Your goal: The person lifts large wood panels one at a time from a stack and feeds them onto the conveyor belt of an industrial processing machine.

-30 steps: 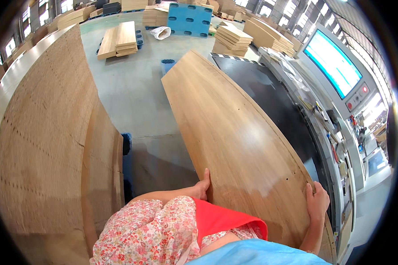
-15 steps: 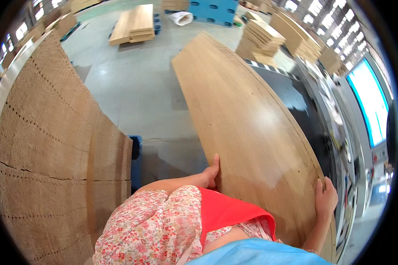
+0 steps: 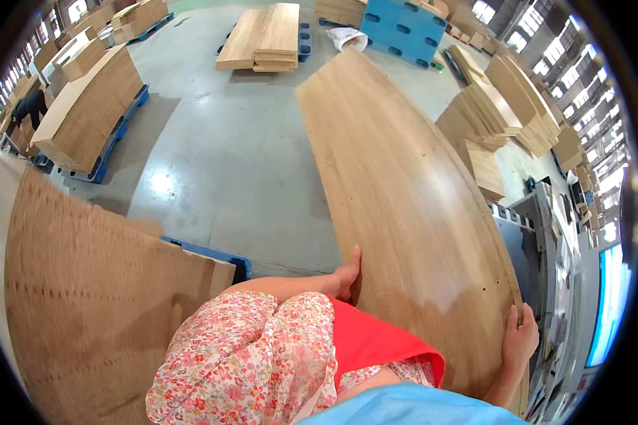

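A long wood-grain panel (image 3: 404, 191) stretches away in front of me, with small drilled holes near its right edge. My left hand (image 3: 347, 276) grips its left edge, thumb on the upper face and the other fingers hidden below. On the opposite edge my right hand (image 3: 521, 336) is closed round the board, fingers over the rim. To my left a stack of brown boards (image 3: 99, 304) rises close beside my floral-sleeved arm, with rows of dark holes along its side. The panel's near end disappears under my blue and red clothing.
A machine (image 3: 546, 248) with a bright screen (image 3: 609, 304) stands along the right. Several panel stacks sit on the floor: left (image 3: 92, 113), far middle (image 3: 276, 39) and right (image 3: 482, 113). A blue pallet (image 3: 402, 32) stands upright at the back. Another person (image 3: 32, 106) bends at far left.
My view has turned left, bringing more floor and the left panel stack into sight. The panel has swung away from the machine with both hands still holding it.
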A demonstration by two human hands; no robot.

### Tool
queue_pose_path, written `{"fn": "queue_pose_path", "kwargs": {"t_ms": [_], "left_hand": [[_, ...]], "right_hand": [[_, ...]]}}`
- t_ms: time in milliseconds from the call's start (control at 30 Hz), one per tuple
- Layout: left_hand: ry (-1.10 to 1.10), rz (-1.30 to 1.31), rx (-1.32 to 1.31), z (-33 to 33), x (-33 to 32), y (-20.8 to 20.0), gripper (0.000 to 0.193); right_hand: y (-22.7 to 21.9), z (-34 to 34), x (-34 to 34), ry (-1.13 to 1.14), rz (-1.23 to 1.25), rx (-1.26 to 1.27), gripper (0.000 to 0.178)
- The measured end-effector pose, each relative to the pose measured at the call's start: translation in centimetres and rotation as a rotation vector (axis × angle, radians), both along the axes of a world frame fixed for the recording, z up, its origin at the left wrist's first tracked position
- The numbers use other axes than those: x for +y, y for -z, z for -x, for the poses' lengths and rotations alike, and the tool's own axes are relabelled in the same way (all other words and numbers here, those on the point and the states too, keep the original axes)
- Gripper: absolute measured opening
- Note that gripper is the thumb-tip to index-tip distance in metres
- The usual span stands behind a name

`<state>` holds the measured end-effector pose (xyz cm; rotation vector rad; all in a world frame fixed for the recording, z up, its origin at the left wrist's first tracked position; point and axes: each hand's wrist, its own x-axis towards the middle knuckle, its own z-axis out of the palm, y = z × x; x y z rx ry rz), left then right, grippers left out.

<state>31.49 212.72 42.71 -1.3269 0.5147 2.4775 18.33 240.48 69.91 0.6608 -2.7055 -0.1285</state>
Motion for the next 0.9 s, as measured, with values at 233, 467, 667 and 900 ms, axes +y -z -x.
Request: {"fn": "queue_pose_path", "kwargs": {"t_ms": [233,467,667,900], "left_hand": [[-0.152,0.049,0.214,4.7,-10.6,1.8,0.094],[-0.345,0.007,0.259,8.3,-21.2,0.6,0.095],[-0.391,-0.041,0.189,8.8,-31.5,1.2,0.092],[-0.449,-0.065,0.357,6.1,-45.5,3.7,0.094]], "right_hand": [[-1.4,5.5,-13.1,-0.030,0.015,-0.040,0.045],[-2.3,11.7,-26.3,-0.078,0.028,-0.172,0.044],[-1.1,16.3,-37.2,-0.258,0.014,-0.076,0.045],[-0.3,14.8,-54.0,-0.349,-0.062,-0.125,0.047]]}}
